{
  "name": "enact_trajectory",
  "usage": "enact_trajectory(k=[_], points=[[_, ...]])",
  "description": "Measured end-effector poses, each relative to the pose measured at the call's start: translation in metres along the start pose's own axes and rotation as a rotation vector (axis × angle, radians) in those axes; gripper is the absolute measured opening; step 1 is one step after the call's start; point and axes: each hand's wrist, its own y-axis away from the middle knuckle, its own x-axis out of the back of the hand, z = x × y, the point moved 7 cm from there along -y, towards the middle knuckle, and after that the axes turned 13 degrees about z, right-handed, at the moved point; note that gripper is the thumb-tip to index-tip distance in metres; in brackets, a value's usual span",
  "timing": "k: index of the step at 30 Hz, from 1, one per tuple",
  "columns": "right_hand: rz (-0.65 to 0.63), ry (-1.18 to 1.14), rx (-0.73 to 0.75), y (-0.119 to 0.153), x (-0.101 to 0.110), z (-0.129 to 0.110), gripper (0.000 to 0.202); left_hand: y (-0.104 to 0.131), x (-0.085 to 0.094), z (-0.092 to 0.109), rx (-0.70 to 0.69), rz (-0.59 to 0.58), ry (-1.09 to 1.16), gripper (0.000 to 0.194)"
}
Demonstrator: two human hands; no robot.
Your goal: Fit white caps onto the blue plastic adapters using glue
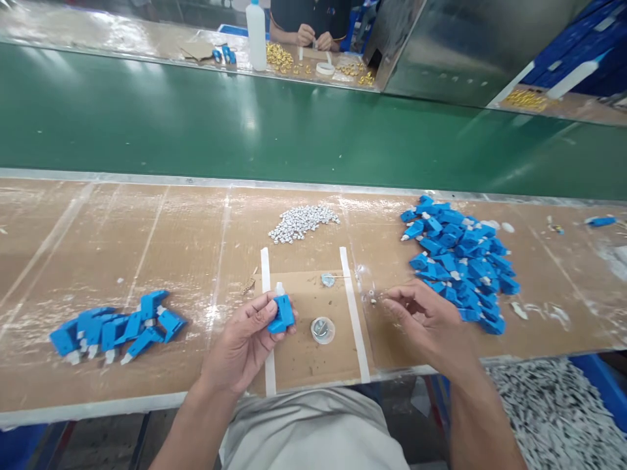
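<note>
Left hand (245,336) gripping blue part (281,313), right hand (421,316) beside blue pile (458,261)

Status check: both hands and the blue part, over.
Left hand grips blue connector, white tip up. Right hand pinches something tiny, unclear. Small round dish between hands; nothing blocking.
</note>
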Motion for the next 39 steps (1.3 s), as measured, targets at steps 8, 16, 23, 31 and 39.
enact_trajectory(k=[8, 16, 23, 31, 39], points=[[-0.134, 0.203, 0.167, 0.006, -0.018, 0.017, 0.010, 0.000, -0.022, -0.006, 0.034, -0.112, -0.050, 0.018], [-0.176, 0.345, 0.309, 0.001, -0.026, 0.011, 0.016, 0.003, -0.019, -0.007, 0.023, -0.112, -0.080, 0.018], [-0.252, 0.299, 0.278, -0.009, -0.030, 0.005, 0.024, 0.013, -0.031, -0.007, 0.041, -0.145, -0.101, 0.017], [-0.206, -0.925, -0.493, -0.006, -0.023, -0.030, 0.022, 0.025, -0.067, -0.016, 0.007, -0.183, -0.127, 0.020], [-0.137, -1.126, -0.609, 0.006, -0.041, -0.066, 0.019, 0.025, -0.088, -0.016, -0.080, -0.223, -0.101, 0.019]])
